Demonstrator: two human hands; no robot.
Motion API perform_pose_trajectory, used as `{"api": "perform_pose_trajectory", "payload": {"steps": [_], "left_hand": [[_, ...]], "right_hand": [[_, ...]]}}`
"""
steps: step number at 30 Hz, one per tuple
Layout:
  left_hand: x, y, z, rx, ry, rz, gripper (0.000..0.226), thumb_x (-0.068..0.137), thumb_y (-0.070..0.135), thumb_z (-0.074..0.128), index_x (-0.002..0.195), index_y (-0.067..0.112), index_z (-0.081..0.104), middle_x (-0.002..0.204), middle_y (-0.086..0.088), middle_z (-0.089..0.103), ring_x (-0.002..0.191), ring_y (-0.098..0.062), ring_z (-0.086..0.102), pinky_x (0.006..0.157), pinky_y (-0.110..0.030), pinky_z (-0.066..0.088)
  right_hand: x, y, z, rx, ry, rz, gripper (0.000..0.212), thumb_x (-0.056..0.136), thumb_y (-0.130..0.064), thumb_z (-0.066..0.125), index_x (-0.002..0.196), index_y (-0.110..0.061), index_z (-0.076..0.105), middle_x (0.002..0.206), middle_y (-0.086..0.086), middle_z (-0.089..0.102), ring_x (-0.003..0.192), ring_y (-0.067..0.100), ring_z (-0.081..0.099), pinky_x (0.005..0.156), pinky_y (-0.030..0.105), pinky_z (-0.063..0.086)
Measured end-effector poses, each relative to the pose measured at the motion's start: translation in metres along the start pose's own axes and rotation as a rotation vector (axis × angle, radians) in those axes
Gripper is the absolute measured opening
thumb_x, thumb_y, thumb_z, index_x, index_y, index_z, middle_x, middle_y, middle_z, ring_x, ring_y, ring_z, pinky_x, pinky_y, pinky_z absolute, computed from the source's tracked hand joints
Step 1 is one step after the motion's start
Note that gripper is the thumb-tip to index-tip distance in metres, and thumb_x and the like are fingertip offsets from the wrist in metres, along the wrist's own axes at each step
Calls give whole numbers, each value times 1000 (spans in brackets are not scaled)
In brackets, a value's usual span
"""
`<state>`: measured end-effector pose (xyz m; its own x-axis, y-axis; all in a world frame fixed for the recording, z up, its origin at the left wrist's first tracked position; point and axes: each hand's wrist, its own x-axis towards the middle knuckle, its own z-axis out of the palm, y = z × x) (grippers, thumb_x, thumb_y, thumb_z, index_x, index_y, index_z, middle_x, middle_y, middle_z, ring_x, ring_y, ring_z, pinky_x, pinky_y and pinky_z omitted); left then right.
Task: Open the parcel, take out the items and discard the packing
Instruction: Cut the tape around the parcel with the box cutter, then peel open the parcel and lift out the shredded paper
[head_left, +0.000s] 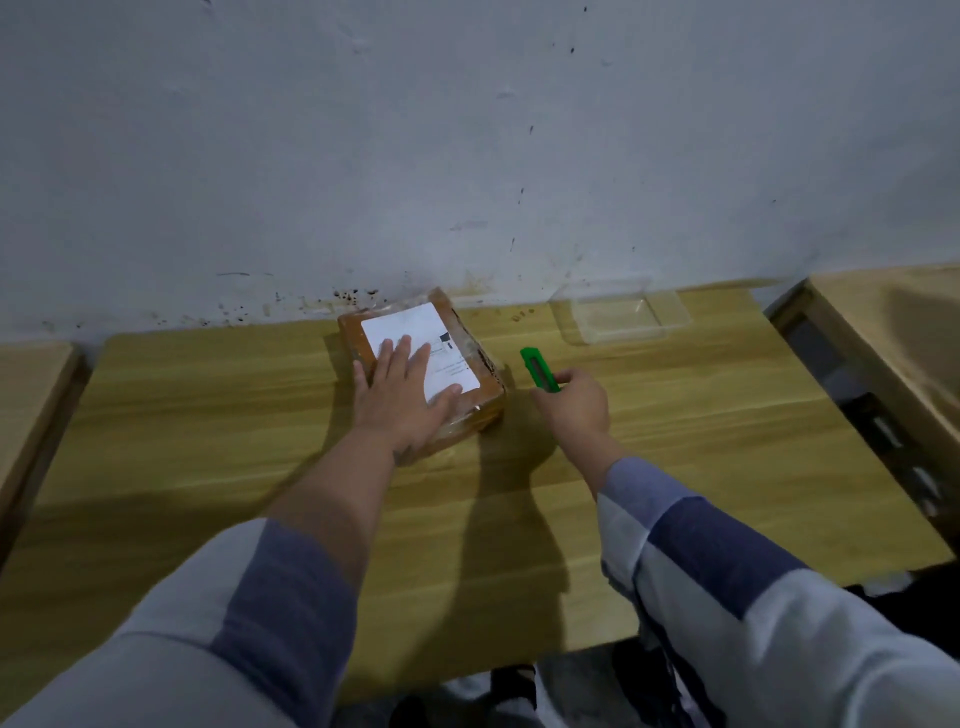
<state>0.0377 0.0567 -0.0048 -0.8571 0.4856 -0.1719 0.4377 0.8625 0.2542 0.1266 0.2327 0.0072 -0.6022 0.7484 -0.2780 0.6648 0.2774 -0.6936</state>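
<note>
Nearest the camera, two forearms in grey and blue sleeves reach out over the near edge of the wooden desk (675, 415). The left hand (402, 397) lies flat and open, fingers spread, pressing down on the top of the parcel (483, 387) and partly covering its white label (415, 325). The right hand (576, 402) is closed around the lower end of a green box cutter (537, 366), whose upper end points away toward the far edge. Whether the blade is pushed out cannot be told. The cutter is just beside the right side of the parcel, not touching it.

The parcel is a brown box wrapped in clear tape, sitting a little turned, near the middle of the far edge of the desk, close to the wall (467, 156). It looks sealed, so the step in hand appears to be the first one: steadying the box in order to cut the tape. The next move likely calls for bringing the blade to a taped seam and drawing it shallowly, so as not to harm what is inside, with the left fingers kept off the cutting line.

Farther back, toward the far right corner, an empty clear plastic tray (670, 319) stands well apart from the parcel. Nothing lies between the cutter and the box. No bin for the packing is in sight.
</note>
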Motion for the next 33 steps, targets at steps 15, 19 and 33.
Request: {"api": "perform_pose_trajectory", "payload": {"steps": [15, 19, 33], "left_hand": [[3, -3, 30, 65, 327, 72, 76, 86, 68, 32, 143, 18, 42, 153, -6, 35, 145, -25, 26, 113, -60, 16], [6, -3, 29, 58, 284, 35, 76, 86, 69, 33, 145, 22, 38, 155, -2, 31, 146, -22, 22, 116, -58, 15], [-6, -31, 15, 132, 131, 203, 82, 81, 74, 27, 150, 30, 21, 160, 7, 10, 149, -15, 0, 117, -58, 5]], "right_hand": [[93, -3, 38, -262, 25, -210, 55, 84, -46, 61, 129, -16, 48, 124, 11, 51, 114, 30, 51, 95, 43, 48], [100, -44, 52, 24, -128, -482, 28, 91, -27, 57, 117, -17, 60, 116, 10, 56, 102, 24, 57, 91, 39, 49], [116, -101, 66, 74, -670, -508, 24, 88, -12, 63, 111, -13, 70, 106, 19, 72, 93, 35, 68, 77, 31, 55]]}}
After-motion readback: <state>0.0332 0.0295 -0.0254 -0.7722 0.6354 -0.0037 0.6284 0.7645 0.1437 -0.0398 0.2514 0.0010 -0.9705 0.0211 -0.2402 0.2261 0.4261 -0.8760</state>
